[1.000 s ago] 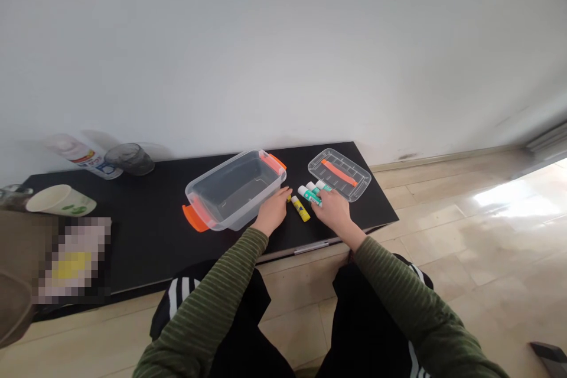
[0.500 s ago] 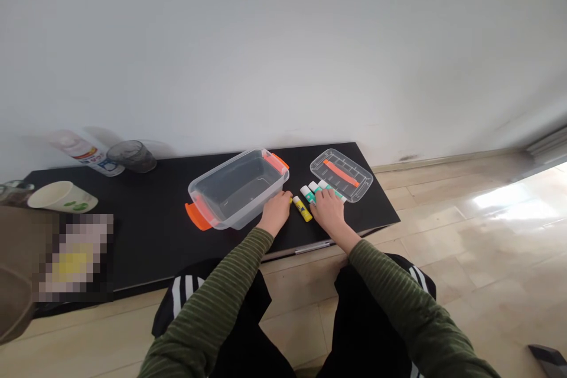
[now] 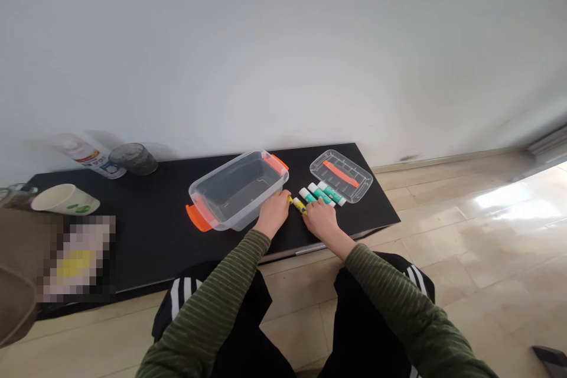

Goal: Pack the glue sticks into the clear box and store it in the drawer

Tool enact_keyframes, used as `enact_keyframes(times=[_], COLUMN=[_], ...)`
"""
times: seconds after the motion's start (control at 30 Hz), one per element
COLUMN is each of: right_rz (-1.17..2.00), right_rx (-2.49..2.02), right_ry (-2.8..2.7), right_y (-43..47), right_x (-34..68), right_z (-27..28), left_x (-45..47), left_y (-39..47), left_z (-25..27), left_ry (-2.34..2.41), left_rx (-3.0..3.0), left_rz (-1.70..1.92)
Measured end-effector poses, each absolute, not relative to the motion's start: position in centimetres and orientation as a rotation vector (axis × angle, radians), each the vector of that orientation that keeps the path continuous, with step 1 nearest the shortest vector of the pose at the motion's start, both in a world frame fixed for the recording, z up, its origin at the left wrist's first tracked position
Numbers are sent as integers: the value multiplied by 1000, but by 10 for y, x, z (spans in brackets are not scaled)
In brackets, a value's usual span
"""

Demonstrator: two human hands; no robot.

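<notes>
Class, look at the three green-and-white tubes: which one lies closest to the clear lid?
The rightmost tube, right by the lid. The middle tube separates it from the leftmost tube, which lies nearest the box.

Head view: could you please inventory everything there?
Tubes: three green, two yellow, by hands
Box, lid: one each, clear-orange, tabletop
Can, cup: one each, white, left
Tumbler, glassware: one each, greyish, left
Pixelated patch: one, pink, left
Brown shape: one, left edge
Table: one, black, centre
Wall: one, grey, behind
Floor: one, beige, below
Dark object: one, lower right
Left hand, right hand: one each, at tubes
Sleeves: two, green, below
Trousers: one, black, bottom
</notes>
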State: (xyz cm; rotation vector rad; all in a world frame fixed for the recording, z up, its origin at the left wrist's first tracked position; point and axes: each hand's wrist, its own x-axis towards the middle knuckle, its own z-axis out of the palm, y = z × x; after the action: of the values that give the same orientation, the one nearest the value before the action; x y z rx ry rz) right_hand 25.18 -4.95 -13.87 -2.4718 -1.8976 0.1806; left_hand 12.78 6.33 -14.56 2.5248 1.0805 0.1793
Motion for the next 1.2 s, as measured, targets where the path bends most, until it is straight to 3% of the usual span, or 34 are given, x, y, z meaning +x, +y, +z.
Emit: enact_keyframes(times=[0.2, 0.5, 0.83, 1.2], right_rz=[211, 270, 141, 334], right_rx=[-2477, -2385, -2155, -1920], right_ry=[-1761, -1641, -1701, -1714], right_y=[-61, -78, -87, -86], right_x=[259, 271, 286, 292], right_z=[-131, -121, -110, -114], left_x=[129, 134, 121, 107], left_y=[64, 67, 58, 48], left_z=[-143, -154, -138, -134], left_ry=[1090, 827, 730, 675], left_rx=[2361, 1532, 1521, 1387], left_rz=[329, 501, 546, 500])
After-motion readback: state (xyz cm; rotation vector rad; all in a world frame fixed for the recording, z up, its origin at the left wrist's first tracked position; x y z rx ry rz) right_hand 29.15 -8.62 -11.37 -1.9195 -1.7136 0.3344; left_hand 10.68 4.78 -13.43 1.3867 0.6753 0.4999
